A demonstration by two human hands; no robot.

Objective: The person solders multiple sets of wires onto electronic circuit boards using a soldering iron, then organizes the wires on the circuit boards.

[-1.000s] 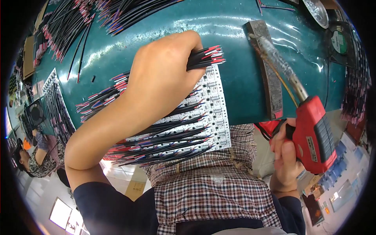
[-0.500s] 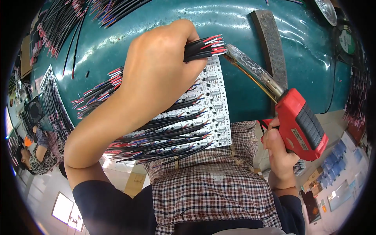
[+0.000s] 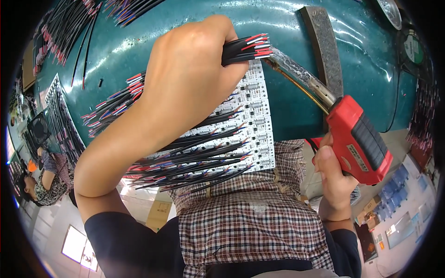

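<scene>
My left hand [image 3: 192, 65] is closed round a bundle of black cables [image 3: 238, 50], whose red and white wire ends point right. In my right hand [image 3: 334, 173] is a red soldering gun [image 3: 359, 141] with a black ribbed grip, a metal barrel and a thin brass-coloured tube alongside. Its tip meets or nearly meets the wire ends; I cannot tell which. Beneath my left forearm lies a white panel of circuit boards [image 3: 262, 132], with several rows of black cables [image 3: 204, 155] running left from it. My wrist and forearm hide part of the panel.
A grey metal bar [image 3: 324, 51] lies on the green table [image 3: 287, 102], right of the cables. More cable bundles [image 3: 69, 28] lie at the far left. A reel [image 3: 411, 48] stands at the far right. Another person [image 3: 46, 185] sits at the left.
The cable bundle and my left hand have shifted slightly up and to the right. The soldering gun has moved a little to the right, its tip staying by the wire ends.
</scene>
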